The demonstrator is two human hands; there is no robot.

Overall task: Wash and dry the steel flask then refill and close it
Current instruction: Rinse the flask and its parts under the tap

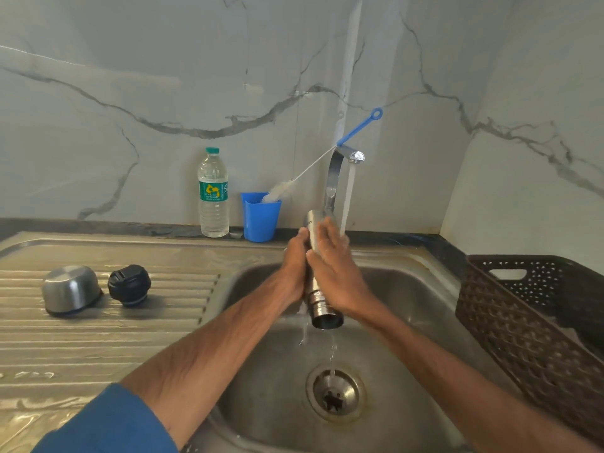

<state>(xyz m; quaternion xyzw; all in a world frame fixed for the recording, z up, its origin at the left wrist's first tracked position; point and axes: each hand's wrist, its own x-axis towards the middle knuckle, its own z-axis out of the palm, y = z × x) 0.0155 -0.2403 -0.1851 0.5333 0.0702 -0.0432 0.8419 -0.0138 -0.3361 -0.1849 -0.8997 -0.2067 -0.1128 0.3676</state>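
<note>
The steel flask (322, 308) is held over the sink basin (408, 322), tilted with its open mouth toward me and down. My left hand (295, 266) grips its left side. My right hand (333, 266) lies over its right side with fingers straight, under the running stream from the tap (340, 168). Water drips from the flask mouth to the drain (335, 392). On the ribbed drainboard at left stand the steel cup lid (70, 289) upside down and the black stopper (129, 284).
A plastic water bottle (213, 194) and a blue cup (260, 215) holding a bottle brush (327, 155) stand against the marble wall behind the sink. A dark brown perforated basket (523, 308) sits to the right of the basin.
</note>
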